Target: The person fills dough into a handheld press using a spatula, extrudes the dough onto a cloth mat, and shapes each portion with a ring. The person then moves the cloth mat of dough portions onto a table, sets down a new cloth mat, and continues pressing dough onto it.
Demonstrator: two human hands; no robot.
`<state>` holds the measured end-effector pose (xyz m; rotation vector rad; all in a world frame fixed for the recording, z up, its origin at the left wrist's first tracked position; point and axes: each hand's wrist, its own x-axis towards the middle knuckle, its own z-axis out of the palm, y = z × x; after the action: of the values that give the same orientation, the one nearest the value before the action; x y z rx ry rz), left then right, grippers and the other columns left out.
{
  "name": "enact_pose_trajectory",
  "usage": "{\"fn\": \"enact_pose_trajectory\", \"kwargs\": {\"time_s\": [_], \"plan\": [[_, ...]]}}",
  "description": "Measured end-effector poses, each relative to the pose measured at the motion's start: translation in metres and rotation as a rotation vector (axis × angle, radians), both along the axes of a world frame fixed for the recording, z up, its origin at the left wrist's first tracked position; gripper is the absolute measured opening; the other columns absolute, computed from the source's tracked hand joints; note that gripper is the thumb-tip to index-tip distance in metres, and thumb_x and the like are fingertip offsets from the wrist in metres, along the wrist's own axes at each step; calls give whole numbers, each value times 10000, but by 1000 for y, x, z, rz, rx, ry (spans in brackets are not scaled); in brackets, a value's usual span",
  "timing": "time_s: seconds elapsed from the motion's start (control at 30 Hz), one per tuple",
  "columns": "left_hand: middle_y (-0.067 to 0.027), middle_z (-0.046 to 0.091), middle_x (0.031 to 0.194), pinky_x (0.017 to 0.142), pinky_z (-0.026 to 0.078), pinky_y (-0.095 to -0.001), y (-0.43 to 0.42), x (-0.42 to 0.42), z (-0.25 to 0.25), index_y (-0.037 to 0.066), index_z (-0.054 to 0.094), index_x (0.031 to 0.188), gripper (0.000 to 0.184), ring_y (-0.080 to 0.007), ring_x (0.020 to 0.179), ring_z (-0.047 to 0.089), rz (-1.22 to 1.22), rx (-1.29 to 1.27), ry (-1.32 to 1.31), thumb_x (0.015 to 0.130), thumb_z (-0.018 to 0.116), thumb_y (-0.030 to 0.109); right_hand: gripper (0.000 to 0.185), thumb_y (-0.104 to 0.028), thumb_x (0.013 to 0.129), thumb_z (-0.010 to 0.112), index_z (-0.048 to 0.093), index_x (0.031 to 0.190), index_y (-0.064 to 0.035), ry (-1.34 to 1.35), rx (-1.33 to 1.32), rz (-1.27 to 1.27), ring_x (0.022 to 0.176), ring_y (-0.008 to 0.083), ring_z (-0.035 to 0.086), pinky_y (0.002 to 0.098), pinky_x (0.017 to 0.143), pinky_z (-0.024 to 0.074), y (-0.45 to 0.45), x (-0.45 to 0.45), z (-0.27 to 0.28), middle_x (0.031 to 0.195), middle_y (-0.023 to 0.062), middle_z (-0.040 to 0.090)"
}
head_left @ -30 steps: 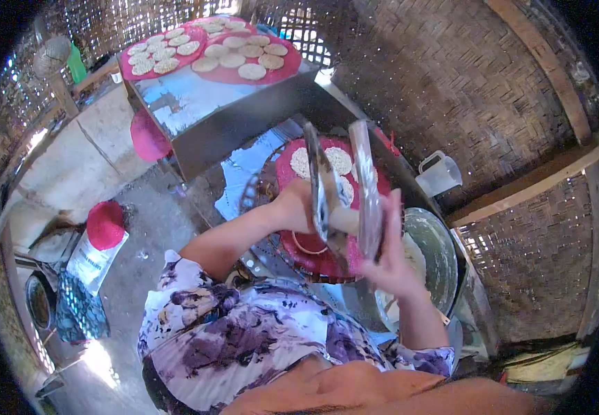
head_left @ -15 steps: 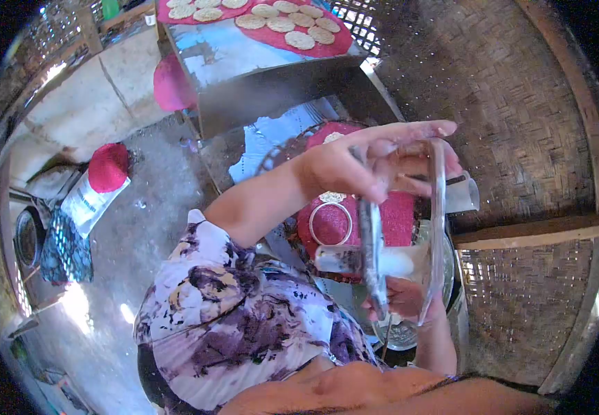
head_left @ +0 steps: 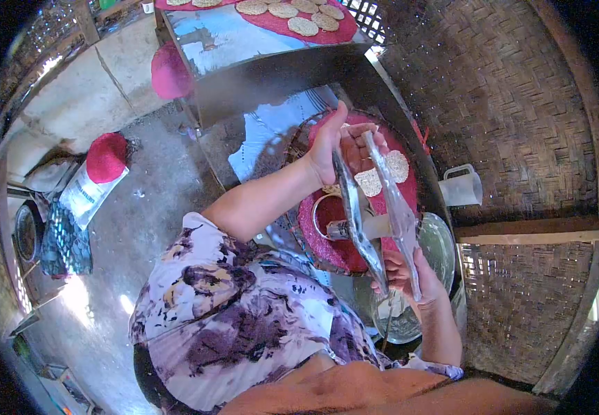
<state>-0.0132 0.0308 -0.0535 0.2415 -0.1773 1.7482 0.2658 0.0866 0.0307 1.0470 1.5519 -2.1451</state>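
My left hand point(head_left: 344, 149) is at the upper ends of two long, shiny flat pieces of a hand tool point(head_left: 375, 221), its fingers curled against them. At their lower ends, my right hand point(head_left: 407, 273) grips the same tool. A pale cylinder joins the two pieces, and its end sticks out on the left side. Below the tool lies a red mat point(head_left: 405, 197) with round, pale, textured discs point(head_left: 396, 167) on it. A light ring point(head_left: 315, 216) rests on the mat, partly hidden by the tool.
More discs point(head_left: 303, 26) lie on red mats on a raised surface point(head_left: 220, 41) at the top. A clear basin point(head_left: 438, 252) stands right of my hands, with a translucent pitcher point(head_left: 462, 188) beyond it. A woven wall point(head_left: 500, 104) bounds the right. A red item point(head_left: 106, 158) sits at left.
My left hand has come down from above the tool onto its upper ends. The tool has tilted and its two pieces look closer together. More discs show on the mat.
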Motion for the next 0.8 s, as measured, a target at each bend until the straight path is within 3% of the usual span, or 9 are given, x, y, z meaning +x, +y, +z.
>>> {"fn": "enact_pose_trajectory", "kwargs": {"time_s": [0.07, 0.1, 0.3, 0.43, 0.53, 0.6, 0.73, 0.8], "plan": [[-144, 617, 879, 785, 466, -428, -3, -1, -3, 52, 636, 878, 606, -308, 870, 589, 22, 50, 1, 791, 411, 608, 854, -718, 711, 402, 401, 1217, -30, -5, 3, 0, 873, 298, 591, 395, 780, 468, 1, 1, -4, 1084, 168, 536], [-161, 617, 883, 821, 447, -458, -2, -3, -6, 24, 597, 864, 616, -349, 900, 578, 12, 65, -24, 788, 416, 608, 832, -711, 711, 415, 413, 1204, -41, -9, 5, 0, 877, 300, 591, 398, 779, 469, 1, 1, -5, 1080, 167, 537], [-154, 622, 835, 780, 463, -450, -8, -23, -4, 50, 612, 836, 608, -343, 857, 594, 47, 26, 63, 789, 400, 618, 697, -675, 754, 406, 467, 1084, -64, 38, 89, -46, 740, 227, 570, 362, 722, 474, -12, -19, -9, 814, 69, 524], [-145, 617, 809, 759, 467, -443, -6, -36, 3, 53, 612, 818, 603, -343, 846, 597, 28, 49, 81, 790, 401, 617, 737, -656, 790, 343, 449, 1168, -33, 69, 226, 37, 758, 250, 601, 363, 667, 474, 9, -11, -35, 930, 134, 587], [-95, 601, 735, 591, 488, -427, -1, -38, 11, 97, 627, 756, 561, -287, 719, 592, 124, -30, 154, 786, 416, 615, 695, -630, 794, 379, 459, 1147, -36, 85, 286, 27, 722, 206, 584, 325, 631, 464, 3, -26, -26, 877, 99, 581], [-85, 588, 701, 572, 483, -412, 3, -36, 14, 101, 609, 723, 550, -276, 685, 587, 126, -68, 143, 783, 423, 616, 664, -604, 785, 445, 446, 1134, -39, 109, 337, 27, 706, 158, 553, 284, 578, 444, -1, -35, -17, 847, 59, 553], [-68, 567, 651, 543, 472, -386, 13, -30, 12, 109, 568, 658, 533, -263, 646, 577, 119, -83, 154, 772, 447, 616, 709, -587, 782, 467, 398, 1206, -23, 80, 464, -3, 688, 150, 561, 265, 546, 447, -4, -28, -9, 913, 92, 573], [-100, 582, 694, 631, 469, -412, 17, -27, 3, 95, 583, 691, 534, -295, 701, 586, 35, 6, 116, 782, 441, 602, 727, -586, 778, 475, 376, 1232, -27, 78, 445, 28, 699, 152, 565, 259, 546, 455, 2, -19, -9, 940, 94, 570]]}}
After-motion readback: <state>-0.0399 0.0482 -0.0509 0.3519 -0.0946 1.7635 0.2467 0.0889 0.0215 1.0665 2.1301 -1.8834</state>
